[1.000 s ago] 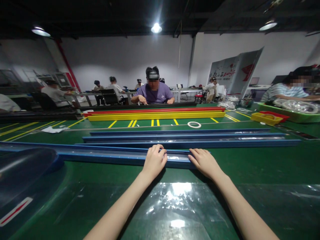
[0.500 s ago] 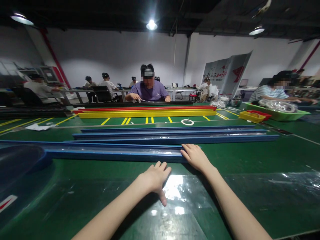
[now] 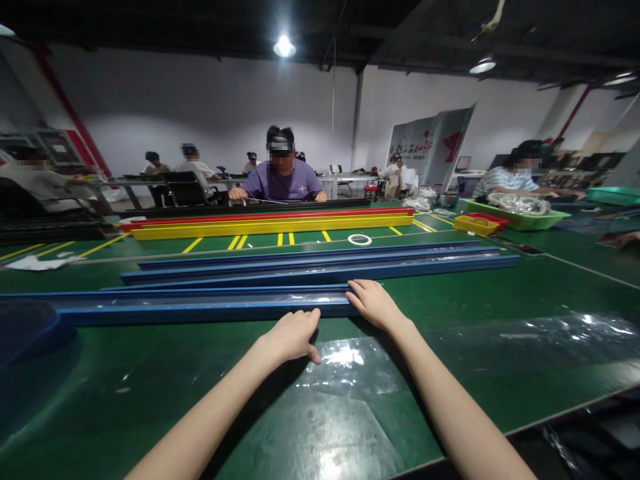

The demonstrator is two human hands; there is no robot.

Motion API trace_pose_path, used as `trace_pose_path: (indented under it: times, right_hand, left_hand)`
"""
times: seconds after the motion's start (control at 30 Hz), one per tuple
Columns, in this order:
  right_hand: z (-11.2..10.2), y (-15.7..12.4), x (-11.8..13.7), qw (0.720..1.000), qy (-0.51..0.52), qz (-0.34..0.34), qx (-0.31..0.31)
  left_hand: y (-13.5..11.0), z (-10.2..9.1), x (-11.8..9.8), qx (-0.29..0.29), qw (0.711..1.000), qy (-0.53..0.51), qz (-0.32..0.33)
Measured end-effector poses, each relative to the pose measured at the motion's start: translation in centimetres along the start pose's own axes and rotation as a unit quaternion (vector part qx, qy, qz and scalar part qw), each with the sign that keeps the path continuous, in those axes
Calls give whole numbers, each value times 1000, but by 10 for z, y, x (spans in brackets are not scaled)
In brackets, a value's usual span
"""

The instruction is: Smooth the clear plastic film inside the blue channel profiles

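A long blue plastic channel (image 3: 200,312) lies across the green table in front of me. My right hand (image 3: 375,305) grips its right end, with fingers bent over the rim. Just in front of the channel's near wall is my left hand (image 3: 293,337), its thumb apart from the fingers and nothing visible in it. Whether its fingertips touch the wall I cannot tell. Beneath and beside both forearms a clear plastic film strip (image 3: 530,341) lies flat on the table, shining under the lamps.
Behind lie more blue channels (image 3: 425,272), then yellow (image 3: 280,230) and red channels. A white ring (image 3: 359,239) rests between them. A dark blue curved object (image 3: 25,333) sits at left. A green tray (image 3: 545,220) and yellow bin (image 3: 475,225) stand right. A co-worker (image 3: 285,180) sits opposite.
My left hand has moved forward to the channel's near wall, its fingers drawn closer together. My right hand stays at the channel's end. The view has turned slightly right.
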State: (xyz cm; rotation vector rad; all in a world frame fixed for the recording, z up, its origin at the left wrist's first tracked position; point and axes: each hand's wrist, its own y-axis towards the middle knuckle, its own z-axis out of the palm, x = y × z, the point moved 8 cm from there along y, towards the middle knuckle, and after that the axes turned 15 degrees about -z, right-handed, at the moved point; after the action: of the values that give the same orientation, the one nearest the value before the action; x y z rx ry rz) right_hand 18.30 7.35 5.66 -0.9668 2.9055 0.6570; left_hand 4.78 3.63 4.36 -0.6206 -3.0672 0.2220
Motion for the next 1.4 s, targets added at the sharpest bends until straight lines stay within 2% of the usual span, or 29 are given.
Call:
trace_pose_path:
  times: [0.13, 0.27, 0.4, 0.5, 0.57, 0.67, 0.9, 1.0, 1.13, 1.27, 1.4]
  right_hand:
    - [-14, 1, 8, 998, 0, -29, -49]
    - [-28, 6, 27, 995, 22, -61, -80]
    - [-24, 10, 48, 993, 21, -97, -68]
    - [-13, 10, 52, 993, 17, -101, -56]
    - [-9, 9, 49, 994, 14, -95, -48]
    - [-10, 7, 39, 996, -8, -71, -49]
    - [-28, 0, 12, 990, -78, 22, -114]
    - [-31, -4, 8, 984, -88, 48, -145]
    - [-28, -5, 9, 981, -87, 51, -168]
    - [-21, -3, 13, 980, -78, 34, -179]
    - [-21, -3, 14, 975, -73, 27, -209]
  left_hand:
    - [4, -17, 15, -71, 997, 7, -28]
    - [2, -41, 30, -143, 988, 20, -57]
    - [-5, -65, 38, -209, 972, 57, -89]
    - [-9, -75, 41, -238, 962, 78, -111]
    - [-10, -78, 46, -238, 960, 74, -127]
    - [-10, -79, 58, -197, 969, 33, -148]
    - [-17, -82, 112, -75, 976, -72, -189]
    - [-25, -86, 135, -62, 971, -61, -221]
    - [-41, -104, 157, -128, 948, -28, -289]
    - [-54, -120, 164, -233, 920, 3, -316]
    - [-56, -120, 169, -301, 893, 49, -331]
